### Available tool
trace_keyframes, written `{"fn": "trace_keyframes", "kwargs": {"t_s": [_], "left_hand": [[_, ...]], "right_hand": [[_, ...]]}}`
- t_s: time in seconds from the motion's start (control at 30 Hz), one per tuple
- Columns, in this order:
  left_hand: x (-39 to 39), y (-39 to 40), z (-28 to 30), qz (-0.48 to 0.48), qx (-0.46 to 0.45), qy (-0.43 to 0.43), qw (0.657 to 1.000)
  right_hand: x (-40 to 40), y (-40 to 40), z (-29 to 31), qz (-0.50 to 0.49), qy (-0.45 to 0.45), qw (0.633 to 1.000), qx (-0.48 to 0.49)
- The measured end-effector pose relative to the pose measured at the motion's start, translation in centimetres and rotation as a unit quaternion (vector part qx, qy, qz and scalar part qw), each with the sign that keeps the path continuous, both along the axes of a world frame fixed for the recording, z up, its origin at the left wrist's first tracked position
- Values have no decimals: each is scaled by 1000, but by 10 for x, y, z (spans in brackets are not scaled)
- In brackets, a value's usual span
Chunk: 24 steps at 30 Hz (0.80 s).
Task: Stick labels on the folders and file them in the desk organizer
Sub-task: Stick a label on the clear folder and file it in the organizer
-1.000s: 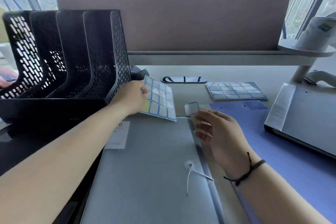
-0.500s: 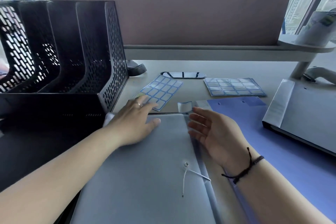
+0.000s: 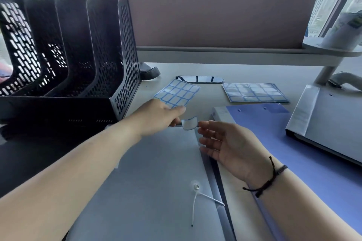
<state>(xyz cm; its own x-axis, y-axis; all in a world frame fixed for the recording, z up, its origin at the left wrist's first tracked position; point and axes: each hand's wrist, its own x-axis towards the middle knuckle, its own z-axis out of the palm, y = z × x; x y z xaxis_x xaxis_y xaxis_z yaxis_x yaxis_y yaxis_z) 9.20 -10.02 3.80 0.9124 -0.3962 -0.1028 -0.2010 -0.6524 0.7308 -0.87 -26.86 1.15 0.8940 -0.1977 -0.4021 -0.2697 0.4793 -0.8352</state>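
two hands meet over the grey folder, head view only. left hand reaches forward, fingers pinching one end of a single peeled label; the label curls up above the folder's far edge. right hand palm-up just beside it, fingers loosely spread, fingertips at the label's other end; cannot tell whether they grip it. label sheet lies flat on the desk just past the left hand. second label sheet farther right. blue folder under the right wrist, grey binder at right edge. black desk organizer stands left, slots showing no folders.
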Motion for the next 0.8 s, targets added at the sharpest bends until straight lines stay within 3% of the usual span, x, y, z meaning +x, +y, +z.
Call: {"fn": "trace_keyframes", "kwargs": {"t_s": [0.13, 0.33, 0.43, 0.57, 0.7, 0.8], "left_hand": [[2, -11, -9, 14, -3, 23, 1000], [8, -8, -10, 45, -86, 76, 992], [10, -7, -13, 47, -98, 88, 990], [11, -2, -17, 38, -110, 89, 989], [10, -2, -20, 34, -111, 87, 989], [10, -2, -21, 42, -107, 80, 990]], "right_hand": [[3, 0, 0, 4, -3, 1000, -6], [8, 1, 1, 12, -10, 999, -30], [11, 0, 2, -16, -13, 987, -161], [22, -14, 9, -30, -49, 926, -373], [35, -19, 21, 75, -30, 882, -465], [42, -15, 20, 104, -35, 872, -478]]}}
